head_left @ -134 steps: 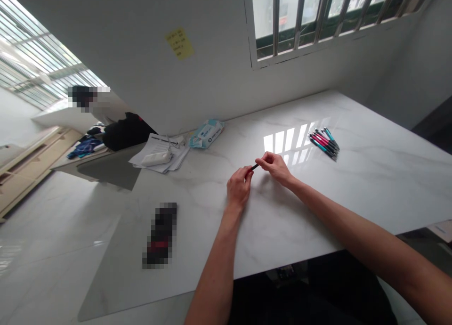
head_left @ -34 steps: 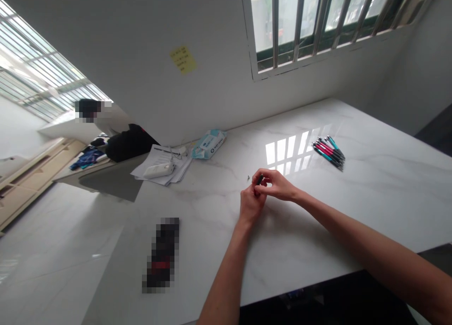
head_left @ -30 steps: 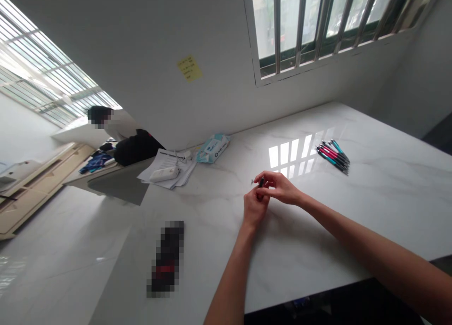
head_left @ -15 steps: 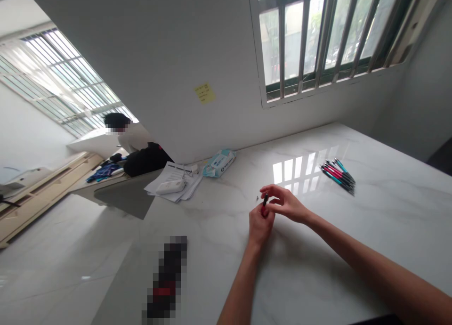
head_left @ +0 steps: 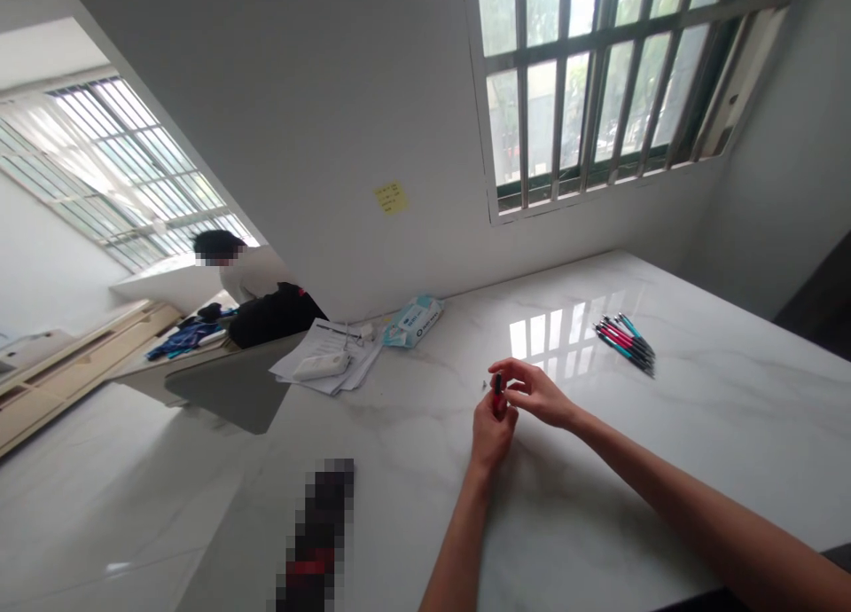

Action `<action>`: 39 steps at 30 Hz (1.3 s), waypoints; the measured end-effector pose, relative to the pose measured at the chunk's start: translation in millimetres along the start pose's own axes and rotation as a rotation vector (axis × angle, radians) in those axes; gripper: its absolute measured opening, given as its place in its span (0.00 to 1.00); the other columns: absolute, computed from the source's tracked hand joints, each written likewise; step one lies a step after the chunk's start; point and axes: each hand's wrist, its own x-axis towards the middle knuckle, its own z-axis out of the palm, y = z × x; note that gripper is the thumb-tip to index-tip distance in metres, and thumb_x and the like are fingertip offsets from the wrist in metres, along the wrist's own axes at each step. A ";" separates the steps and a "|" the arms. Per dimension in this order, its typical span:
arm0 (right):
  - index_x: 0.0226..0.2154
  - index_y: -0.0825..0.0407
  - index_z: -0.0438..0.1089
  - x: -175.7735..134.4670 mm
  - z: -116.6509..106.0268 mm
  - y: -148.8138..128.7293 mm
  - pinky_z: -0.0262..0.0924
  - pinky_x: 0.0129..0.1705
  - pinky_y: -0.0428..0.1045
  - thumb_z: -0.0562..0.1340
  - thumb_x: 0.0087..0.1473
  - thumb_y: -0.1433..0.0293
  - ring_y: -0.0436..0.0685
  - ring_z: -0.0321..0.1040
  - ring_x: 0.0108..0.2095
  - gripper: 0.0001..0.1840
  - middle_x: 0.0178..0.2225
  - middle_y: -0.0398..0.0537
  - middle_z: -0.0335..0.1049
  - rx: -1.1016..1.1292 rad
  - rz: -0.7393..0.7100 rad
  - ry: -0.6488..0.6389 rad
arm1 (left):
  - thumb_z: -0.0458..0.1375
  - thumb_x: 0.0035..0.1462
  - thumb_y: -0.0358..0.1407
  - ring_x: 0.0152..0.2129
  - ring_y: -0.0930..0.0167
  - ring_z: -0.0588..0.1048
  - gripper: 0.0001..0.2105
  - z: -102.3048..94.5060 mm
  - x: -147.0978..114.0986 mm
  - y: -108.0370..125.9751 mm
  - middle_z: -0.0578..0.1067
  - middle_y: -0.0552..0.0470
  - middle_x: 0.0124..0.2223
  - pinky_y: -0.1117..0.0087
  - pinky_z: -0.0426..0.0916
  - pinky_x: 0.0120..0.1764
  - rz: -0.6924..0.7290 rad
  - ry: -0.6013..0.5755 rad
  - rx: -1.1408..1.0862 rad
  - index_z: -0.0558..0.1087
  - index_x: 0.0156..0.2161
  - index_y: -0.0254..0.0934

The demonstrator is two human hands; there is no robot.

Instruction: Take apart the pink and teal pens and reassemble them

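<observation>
My left hand (head_left: 493, 433) is closed around a red-and-black pen (head_left: 497, 390), which stands roughly upright with its black end sticking up out of the fist. Over that upper end curve the fingers of my right hand (head_left: 535, 395), thumb and index finger bent around it. Whether the fingertips press on the black end is hard to make out. A tiny greyish piece (head_left: 484, 385) lies on the table just left of the pen. Off to the right is a bundle of pens (head_left: 625, 344), several in red and teal with black parts.
Papers (head_left: 292, 359) with a white device (head_left: 323, 365) on top lie left, beside a blue wipes pack (head_left: 413, 321). The white marbled table (head_left: 572, 523) meets the wall behind. A pixelated dark object (head_left: 317, 532) is at front left. Another person (head_left: 256, 270) sits farther off.
The camera view has tilted slightly, so the scene sits a little lower. Both hands keep nearly the same pose around the pen, with less of its black end showing.
</observation>
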 end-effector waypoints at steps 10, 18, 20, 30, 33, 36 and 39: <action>0.57 0.48 0.69 12.1 7.9 -16.4 0.71 0.44 0.53 0.66 0.52 0.73 0.55 0.74 0.42 0.29 0.46 0.50 0.75 -0.017 0.017 -0.048 | 0.59 0.49 0.32 0.24 0.74 0.57 0.04 -7.9 0.7 2.0 0.60 0.58 0.25 0.72 0.55 0.29 -0.024 0.044 -0.089 0.68 0.29 0.36; 0.53 0.51 0.72 12.5 11.9 -24.0 0.73 0.43 0.54 0.69 0.52 0.69 0.54 0.76 0.35 0.24 0.38 0.47 0.78 -0.044 0.023 0.021 | 0.58 0.46 0.32 0.24 0.75 0.57 0.07 -6.1 3.5 -0.8 0.60 0.59 0.25 0.72 0.54 0.28 -0.011 0.059 -0.126 0.62 0.26 0.38; 0.54 0.51 0.71 13.4 12.8 -28.2 0.73 0.42 0.54 0.68 0.53 0.71 0.54 0.76 0.34 0.25 0.40 0.48 0.78 -0.019 0.033 -0.011 | 0.59 0.46 0.34 0.23 0.76 0.55 0.10 -7.3 4.6 -1.5 0.57 0.60 0.24 0.73 0.52 0.27 -0.033 0.041 -0.202 0.59 0.25 0.39; 0.56 0.47 0.70 14.5 20.2 -38.4 0.73 0.47 0.54 0.64 0.50 0.75 0.57 0.74 0.46 0.29 0.49 0.51 0.74 -0.037 -0.018 -0.028 | 0.62 0.47 0.41 0.20 0.78 0.51 0.18 -8.9 4.9 -3.5 0.54 0.62 0.21 0.73 0.48 0.24 -0.067 0.011 -0.310 0.54 0.23 0.40; 0.53 0.48 0.72 11.6 21.7 -32.9 0.73 0.47 0.54 0.69 0.48 0.73 0.55 0.74 0.42 0.27 0.44 0.48 0.75 -0.150 -0.009 0.057 | 0.61 0.47 0.39 0.21 0.78 0.52 0.15 -8.2 4.1 -4.5 0.55 0.61 0.21 0.73 0.48 0.25 -0.044 0.017 -0.269 0.57 0.23 0.39; 0.50 0.50 0.74 9.8 20.8 -29.7 0.73 0.44 0.54 0.70 0.49 0.70 0.53 0.73 0.34 0.23 0.35 0.43 0.75 -0.137 0.004 0.065 | 0.61 0.47 0.39 0.21 0.77 0.53 0.15 -8.3 3.9 -3.5 0.56 0.61 0.22 0.73 0.50 0.25 -0.053 0.021 -0.250 0.57 0.23 0.39; 0.52 0.51 0.73 10.9 17.3 -33.9 0.74 0.47 0.55 0.70 0.52 0.68 0.56 0.76 0.38 0.24 0.38 0.47 0.78 -0.049 -0.001 0.036 | 0.63 0.46 0.40 0.21 0.77 0.54 0.18 -8.3 4.4 -2.5 0.55 0.61 0.22 0.73 0.51 0.25 -0.077 0.024 -0.235 0.55 0.23 0.40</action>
